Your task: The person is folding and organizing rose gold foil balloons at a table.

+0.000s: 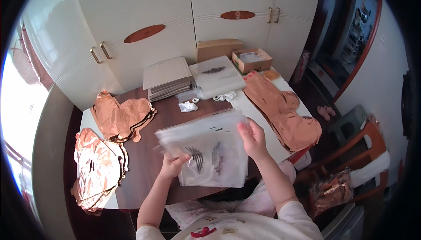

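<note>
A thick stack of clear plastic bags (210,152) with dark printing is held above the near edge of the table. My left hand (174,165) grips its lower left side, thumb on top and fingers hidden beneath. At the upper right edge my right hand (253,138) pinches the bags, with the thumb on the top sheet. The sheets fan out unevenly along the far left edge. Just beyond the bags lie a small crumpled white packet (188,106) and a coil of white ribbon (225,96).
Piles of copper foil balloons lie at left (118,113), front left (98,170) and right (283,113). Along the back stand a stack of grey-white card sheets (167,74), another pile of plastic bags (218,75) and an open cardboard box (252,60). A wooden chair (372,139) stands at right.
</note>
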`<state>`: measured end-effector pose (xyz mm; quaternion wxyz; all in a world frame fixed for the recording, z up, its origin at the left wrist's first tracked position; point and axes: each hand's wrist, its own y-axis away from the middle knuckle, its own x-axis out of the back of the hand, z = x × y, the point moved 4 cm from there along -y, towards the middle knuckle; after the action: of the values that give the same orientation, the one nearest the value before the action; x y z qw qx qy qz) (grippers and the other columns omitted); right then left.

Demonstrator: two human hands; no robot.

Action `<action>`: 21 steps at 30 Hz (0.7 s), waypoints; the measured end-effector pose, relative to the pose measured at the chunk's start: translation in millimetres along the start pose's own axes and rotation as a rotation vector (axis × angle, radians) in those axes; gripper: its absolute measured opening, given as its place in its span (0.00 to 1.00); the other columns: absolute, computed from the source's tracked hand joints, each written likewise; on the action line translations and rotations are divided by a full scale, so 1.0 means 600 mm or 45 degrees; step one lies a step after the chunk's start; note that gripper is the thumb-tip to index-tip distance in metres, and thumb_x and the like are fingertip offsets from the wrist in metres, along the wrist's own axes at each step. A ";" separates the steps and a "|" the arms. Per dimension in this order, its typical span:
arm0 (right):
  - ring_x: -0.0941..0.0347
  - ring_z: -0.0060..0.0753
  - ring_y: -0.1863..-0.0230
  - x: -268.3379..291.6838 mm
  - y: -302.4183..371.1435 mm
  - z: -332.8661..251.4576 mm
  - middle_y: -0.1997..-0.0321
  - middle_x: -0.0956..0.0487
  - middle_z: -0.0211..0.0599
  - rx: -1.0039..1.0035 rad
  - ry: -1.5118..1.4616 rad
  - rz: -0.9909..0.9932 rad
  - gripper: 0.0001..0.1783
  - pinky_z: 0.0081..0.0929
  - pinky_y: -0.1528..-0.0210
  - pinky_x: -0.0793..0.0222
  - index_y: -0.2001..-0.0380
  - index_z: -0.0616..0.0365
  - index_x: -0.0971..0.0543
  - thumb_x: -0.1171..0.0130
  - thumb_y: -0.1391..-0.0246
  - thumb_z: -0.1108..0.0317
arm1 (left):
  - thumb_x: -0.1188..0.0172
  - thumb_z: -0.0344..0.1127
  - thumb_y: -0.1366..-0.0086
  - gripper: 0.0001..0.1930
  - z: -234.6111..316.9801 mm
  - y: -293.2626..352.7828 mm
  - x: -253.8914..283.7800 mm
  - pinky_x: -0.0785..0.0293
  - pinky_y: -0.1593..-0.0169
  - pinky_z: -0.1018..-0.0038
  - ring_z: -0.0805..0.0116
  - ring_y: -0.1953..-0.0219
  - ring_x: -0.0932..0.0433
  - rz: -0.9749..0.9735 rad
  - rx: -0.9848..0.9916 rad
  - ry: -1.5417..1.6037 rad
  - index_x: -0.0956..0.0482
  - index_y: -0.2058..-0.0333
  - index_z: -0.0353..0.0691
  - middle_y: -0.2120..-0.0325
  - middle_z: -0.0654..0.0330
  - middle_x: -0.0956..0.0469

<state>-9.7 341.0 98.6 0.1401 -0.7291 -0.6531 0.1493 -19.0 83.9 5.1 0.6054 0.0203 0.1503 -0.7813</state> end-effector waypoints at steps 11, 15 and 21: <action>0.43 0.09 0.80 0.014 -0.024 0.008 0.82 0.33 0.20 0.060 -0.009 0.215 0.13 0.10 0.77 0.45 0.73 0.61 0.28 0.40 0.50 0.62 | 0.34 0.28 0.51 0.06 -0.025 0.010 0.012 0.32 0.68 0.77 0.75 0.72 0.27 0.105 0.164 0.006 0.24 0.75 0.38 0.75 0.66 0.24; 0.40 0.10 0.79 0.010 -0.039 0.001 0.81 0.30 0.21 -0.014 0.004 0.137 0.12 0.10 0.77 0.44 0.75 0.63 0.25 0.39 0.50 0.63 | 0.34 0.29 0.50 0.08 -0.016 0.005 0.004 0.31 0.66 0.76 0.75 0.70 0.27 0.133 0.215 0.052 0.24 0.72 0.39 0.73 0.65 0.24; 0.34 0.14 0.75 0.002 -0.053 -0.001 0.75 0.26 0.26 0.060 0.041 0.136 0.09 0.13 0.71 0.37 0.69 0.63 0.23 0.40 0.50 0.68 | 0.35 0.29 0.50 0.15 -0.015 0.003 -0.005 0.30 0.61 0.75 0.75 0.67 0.28 0.106 0.274 0.304 0.27 0.63 0.39 0.69 0.65 0.25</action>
<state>-38.1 345.5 111.6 0.1597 -0.7617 -0.6072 0.1600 -18.0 88.9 -2.9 0.6096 0.1838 0.1355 -0.7591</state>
